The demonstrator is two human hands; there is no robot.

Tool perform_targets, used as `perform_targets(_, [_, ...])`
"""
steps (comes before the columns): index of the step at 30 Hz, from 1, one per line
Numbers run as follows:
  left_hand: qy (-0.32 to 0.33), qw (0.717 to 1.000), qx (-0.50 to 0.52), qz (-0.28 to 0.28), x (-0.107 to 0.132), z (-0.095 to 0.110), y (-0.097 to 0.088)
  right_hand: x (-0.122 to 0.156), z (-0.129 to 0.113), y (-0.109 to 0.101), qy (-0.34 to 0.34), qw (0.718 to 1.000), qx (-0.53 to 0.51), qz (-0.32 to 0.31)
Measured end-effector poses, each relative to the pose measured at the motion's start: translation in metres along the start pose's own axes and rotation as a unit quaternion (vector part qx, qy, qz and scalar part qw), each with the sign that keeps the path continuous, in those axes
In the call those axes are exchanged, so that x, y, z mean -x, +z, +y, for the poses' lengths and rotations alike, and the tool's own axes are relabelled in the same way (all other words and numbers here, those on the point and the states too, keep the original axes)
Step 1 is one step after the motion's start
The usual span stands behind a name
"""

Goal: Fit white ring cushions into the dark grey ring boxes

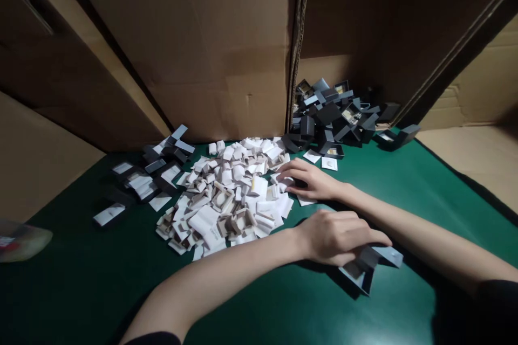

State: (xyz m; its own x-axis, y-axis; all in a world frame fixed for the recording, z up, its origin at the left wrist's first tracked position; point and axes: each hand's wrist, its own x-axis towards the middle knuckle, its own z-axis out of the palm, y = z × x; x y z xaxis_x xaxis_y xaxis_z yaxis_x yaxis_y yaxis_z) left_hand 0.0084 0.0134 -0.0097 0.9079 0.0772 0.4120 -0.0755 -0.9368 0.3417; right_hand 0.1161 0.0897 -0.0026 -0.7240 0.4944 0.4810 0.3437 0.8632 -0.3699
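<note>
Far left, at the edge of view: a translucent container [30, 243], partly cut off, with something red and white inside; its contents cannot be identified. It is set over the green desk [259, 307]. Next, a loose cluster of black hinged boxes [156, 166] is noted, several lying open, with white inserts exposed; one open box is placed nearest the front of this cluster.

Centre: a broad heap of folded white card inserts [238, 172] is spread before an upright cardboard panel [226, 54]. Some pieces are turned to show beige, hollowed undersides. At the heap's right edge the right hand [309, 179] is laid, palm down, fingers curved onto white pieces; whether one is gripped cannot be told. Beyond it, two white square cards [329, 163] are found flat on the desk, just in front of a second, denser pile of black boxes [327, 113], which is stacked within a cardboard recess.

Nearer the front, the left hand [343, 237] is closed over an open black box [366, 267], grasped from above, its lid tilted up to the right; its interior is partly hidden by the fingers.

Farther right, a single open box [399, 137] is seen beside the pile, near pale cardboard [465, 143].
</note>
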Motion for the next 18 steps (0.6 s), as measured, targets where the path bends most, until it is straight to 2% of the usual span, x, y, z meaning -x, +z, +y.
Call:
perform_targets(4, [-0.022,1.000,0.006,0.018,0.004,-0.007,-0.003,0.006,0.002,-0.002,0.052,0.998,0.005,0.021])
perform_targets(8, [-0.071,0.991,0.007,0.112,0.011,-0.022,-0.011,0.005,0.001,-0.006,0.098,0.993,-0.037,0.050])
perform_targets(10, [-0.093,0.984,-0.003,0.149,0.014,-0.027,-0.015,0.007,0.002,-0.009,0.128,0.986,-0.046,0.097])
perform_targets(13, [-0.116,0.979,-0.013,0.166,0.014,-0.029,-0.019,0.020,0.004,-0.014,0.159,0.966,-0.042,0.199])
perform_targets(16, [-0.158,0.972,-0.006,0.173,0.011,-0.027,-0.022,0.044,0.005,-0.021,0.203,0.936,-0.043,0.285])
perform_targets(18, [-0.210,0.961,0.003,0.181,0.009,-0.025,-0.025,0.064,0.003,-0.028,0.238,0.918,-0.048,0.313])
